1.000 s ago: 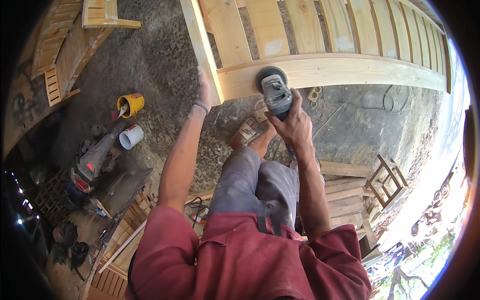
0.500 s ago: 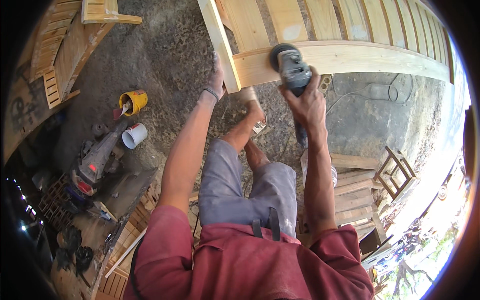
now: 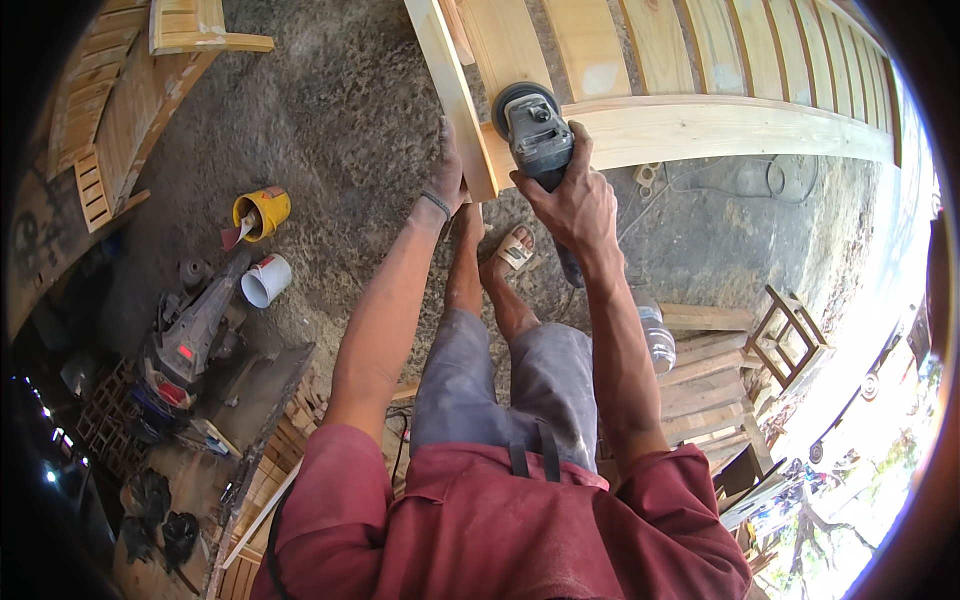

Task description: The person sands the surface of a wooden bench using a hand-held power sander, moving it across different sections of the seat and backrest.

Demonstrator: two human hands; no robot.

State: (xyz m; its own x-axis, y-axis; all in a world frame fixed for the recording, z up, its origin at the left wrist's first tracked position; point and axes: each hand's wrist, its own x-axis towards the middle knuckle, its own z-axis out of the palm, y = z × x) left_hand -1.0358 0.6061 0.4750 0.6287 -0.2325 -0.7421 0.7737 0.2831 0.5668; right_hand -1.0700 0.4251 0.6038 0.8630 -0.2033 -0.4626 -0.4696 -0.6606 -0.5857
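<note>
My right hand [image 3: 578,212] is wrapped around the body of a grey angle grinder [image 3: 540,137]. Its round disc lies on the pale wooden rail [image 3: 690,125] of a slatted wooden frame, close to where the rail meets an end post [image 3: 462,110]. My left hand [image 3: 446,172] grips that post near its lower end, with the thumb lying along the outer side and the other fingers mostly hidden behind the wood. Flat slats [image 3: 590,50] run away from the rail, some with whitish filler patches.
A yellow bucket [image 3: 282,207] and a white bucket [image 3: 266,281] stand on the rough floor at left. Beyond them are wooden slatted furniture [image 3: 140,120] and a dusty grey machine [image 3: 180,340]. A cord [image 3: 690,188] trails at right, near stacked planks [image 3: 705,380] and a small wooden frame [image 3: 788,340].
The grinder and my right hand have shifted left along the rail toward the end post. My left hand still holds the post, and one foot has moved back toward me.
</note>
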